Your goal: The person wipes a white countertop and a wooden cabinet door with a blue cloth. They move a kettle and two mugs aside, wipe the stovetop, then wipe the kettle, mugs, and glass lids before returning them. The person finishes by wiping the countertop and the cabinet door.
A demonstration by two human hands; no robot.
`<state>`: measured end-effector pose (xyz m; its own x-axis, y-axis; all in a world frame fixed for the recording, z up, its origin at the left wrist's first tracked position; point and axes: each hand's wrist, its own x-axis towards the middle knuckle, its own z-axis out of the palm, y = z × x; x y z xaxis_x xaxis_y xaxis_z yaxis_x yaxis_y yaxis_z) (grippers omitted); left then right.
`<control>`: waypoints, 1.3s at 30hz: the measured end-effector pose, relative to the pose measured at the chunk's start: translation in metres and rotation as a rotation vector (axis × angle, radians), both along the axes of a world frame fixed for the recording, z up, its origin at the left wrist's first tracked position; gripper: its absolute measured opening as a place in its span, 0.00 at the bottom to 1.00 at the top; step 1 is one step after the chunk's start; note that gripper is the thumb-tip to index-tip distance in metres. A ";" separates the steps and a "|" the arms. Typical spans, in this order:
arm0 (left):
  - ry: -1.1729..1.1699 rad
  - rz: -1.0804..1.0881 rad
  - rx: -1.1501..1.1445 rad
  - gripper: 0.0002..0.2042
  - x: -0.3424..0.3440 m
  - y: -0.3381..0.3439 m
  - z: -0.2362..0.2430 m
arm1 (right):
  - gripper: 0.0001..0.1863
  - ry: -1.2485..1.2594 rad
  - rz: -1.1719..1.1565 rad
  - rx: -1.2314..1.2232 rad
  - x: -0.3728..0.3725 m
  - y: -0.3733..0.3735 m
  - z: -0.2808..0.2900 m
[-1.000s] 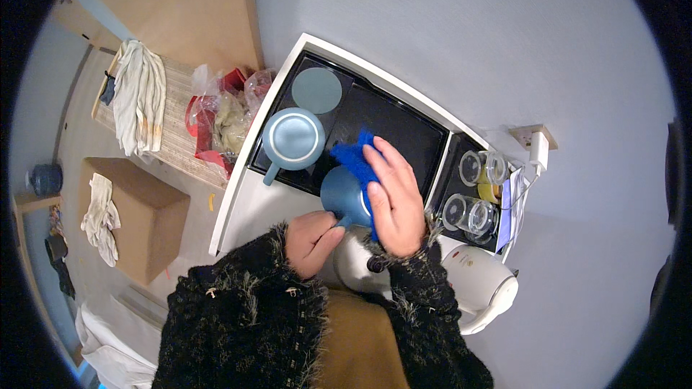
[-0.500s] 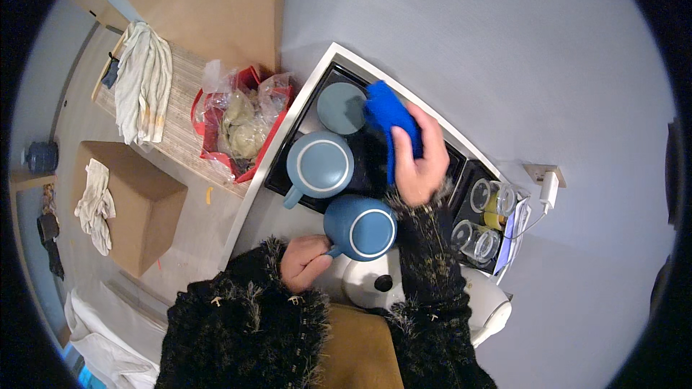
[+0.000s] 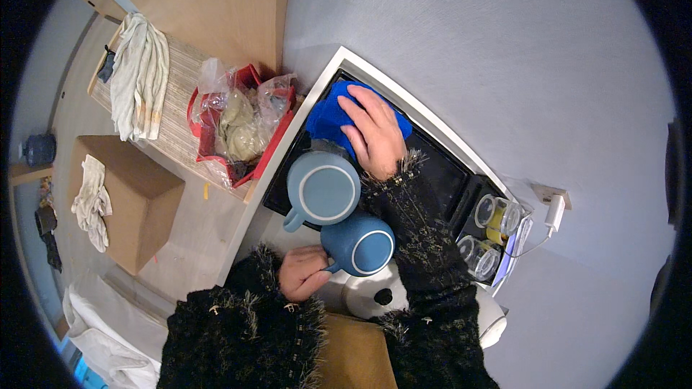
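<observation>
A darker blue mug (image 3: 358,245) is upside down, its handle pinched in my left hand (image 3: 303,272). Against it, a lighter grey-blue mug (image 3: 324,189) also stands base up, with its handle toward me. My right hand (image 3: 375,130) holds a blue cloth (image 3: 333,119), fingers spread over it, at the far end of the black tray (image 3: 436,166). The cloth covers most of a third grey-blue round-based piece (image 3: 329,146); only a sliver shows. A white lidded pot (image 3: 367,294) with a black knob sits below the darker mug, partly hidden by my right arm.
The tray lies in a white-edged top (image 3: 404,94) along a grey wall. Glass jars (image 3: 497,220) stand at the right, near a plugged-in charger (image 3: 553,214). At the left are a red bag (image 3: 209,145) with plastic-wrapped contents, a cardboard box (image 3: 133,216) and a hanging white cloth (image 3: 139,79).
My right hand and the blue cloth have moved left, onto the far grey-blue piece, and the cloth has spread out. My left hand still holds the mug, nearly in place.
</observation>
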<state>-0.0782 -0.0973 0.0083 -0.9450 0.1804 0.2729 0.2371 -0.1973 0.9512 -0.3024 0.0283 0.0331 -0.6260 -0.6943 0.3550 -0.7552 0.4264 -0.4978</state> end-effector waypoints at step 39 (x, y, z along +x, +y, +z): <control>-0.336 0.139 -0.046 0.08 -0.007 0.046 0.038 | 0.13 -0.064 -0.330 0.213 0.057 0.099 0.042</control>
